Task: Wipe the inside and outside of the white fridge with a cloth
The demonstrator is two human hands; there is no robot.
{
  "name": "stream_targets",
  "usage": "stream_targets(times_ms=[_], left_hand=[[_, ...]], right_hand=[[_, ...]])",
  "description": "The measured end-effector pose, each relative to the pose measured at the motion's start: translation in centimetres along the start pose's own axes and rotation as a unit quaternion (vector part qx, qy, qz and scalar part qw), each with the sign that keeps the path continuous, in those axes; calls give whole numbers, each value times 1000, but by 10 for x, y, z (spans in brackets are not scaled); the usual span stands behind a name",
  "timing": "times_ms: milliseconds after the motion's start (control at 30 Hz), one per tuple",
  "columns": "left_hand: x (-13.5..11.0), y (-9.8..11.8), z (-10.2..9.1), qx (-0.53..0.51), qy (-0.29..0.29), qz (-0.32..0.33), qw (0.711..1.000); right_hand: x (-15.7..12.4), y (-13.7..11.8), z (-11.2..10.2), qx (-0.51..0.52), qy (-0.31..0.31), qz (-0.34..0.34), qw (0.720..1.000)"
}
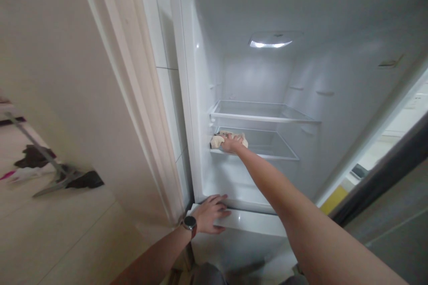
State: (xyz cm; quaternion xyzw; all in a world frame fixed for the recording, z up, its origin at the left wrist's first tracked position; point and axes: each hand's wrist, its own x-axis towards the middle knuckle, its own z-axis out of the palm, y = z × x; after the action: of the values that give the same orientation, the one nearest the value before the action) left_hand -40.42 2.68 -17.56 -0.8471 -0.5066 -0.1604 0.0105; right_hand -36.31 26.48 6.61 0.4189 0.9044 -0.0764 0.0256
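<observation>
Inside the open fridge, my right hand presses a cream-coloured cloth onto the left part of the lower glass shelf. Its fingers are bent over the cloth, which bunches out on both sides of them. My left hand rests with fingers spread on the white ledge at the bottom front of the fridge. A round dark watch is on the left wrist. Above the cloth sits the upper glass shelf.
A lit lamp is in the fridge ceiling. Close on the left stands a wooden door frame beside a tiled wall. The open fridge door is at right. Farther left, a long-handled tool lies near dark items on the floor.
</observation>
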Motion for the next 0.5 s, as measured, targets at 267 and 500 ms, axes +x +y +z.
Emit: stream_targets(times_ms=[267,500], left_hand=[[0,-1,2,-23,-6,-1,1000],[-1,0,0,-28,-21,-4,999]], right_hand=[[32,3,1,33,4,0,999],[66,7,-2,30,9,-15,999]])
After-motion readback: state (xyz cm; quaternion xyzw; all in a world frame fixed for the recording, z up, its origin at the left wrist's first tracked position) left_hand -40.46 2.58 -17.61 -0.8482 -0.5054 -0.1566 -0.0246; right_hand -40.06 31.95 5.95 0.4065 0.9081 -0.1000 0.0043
